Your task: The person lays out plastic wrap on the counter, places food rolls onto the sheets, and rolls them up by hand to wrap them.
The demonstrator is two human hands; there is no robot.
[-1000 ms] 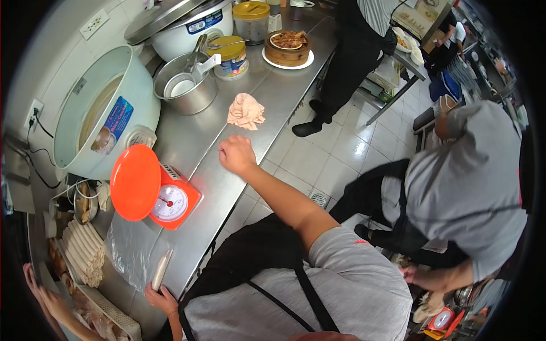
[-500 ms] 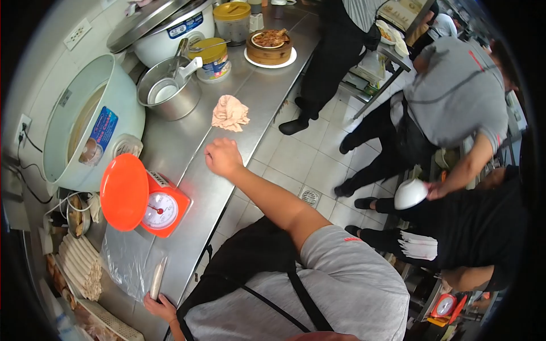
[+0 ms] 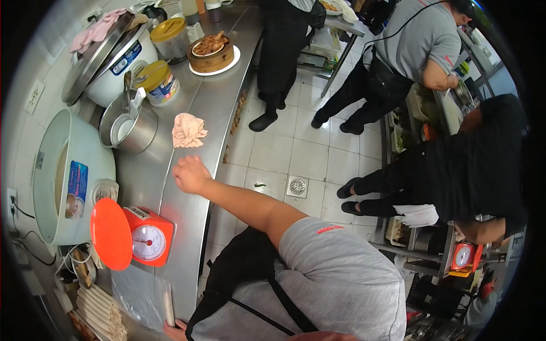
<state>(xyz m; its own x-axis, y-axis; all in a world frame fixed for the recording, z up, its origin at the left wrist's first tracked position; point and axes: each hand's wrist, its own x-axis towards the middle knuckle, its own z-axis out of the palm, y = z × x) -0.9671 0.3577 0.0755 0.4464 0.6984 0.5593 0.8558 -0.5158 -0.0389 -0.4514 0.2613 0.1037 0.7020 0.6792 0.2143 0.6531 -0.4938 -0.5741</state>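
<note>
My right hand [image 3: 191,174] rests closed in a fist on the steel counter [image 3: 190,227], beside a crumpled pink cloth [image 3: 189,131] that it does not touch. Low in the view, my left hand [image 3: 176,331] is partly cut off by the frame and my apron. Its fingers are at the near end of a long pale roll [image 3: 169,307], which lies along the edge of a clear plastic sheet [image 3: 139,296]. Between the hands stands an orange dial scale [image 3: 152,237] with its round orange pan [image 3: 111,233].
Similar pale rolls [image 3: 101,315] are stacked at lower left. Along the wall are a large rice cooker [image 3: 85,176], a metal pot [image 3: 139,133], a yellow-lidded tub [image 3: 161,85] and a bamboo steamer [image 3: 212,57]. Several people stand across the tiled floor [image 3: 273,153].
The view has shifted, so the counter things appear farther left and lower. A co-worker in grey has turned away, and the white bowl that person held is out of sight. My hands keep their places.
</note>
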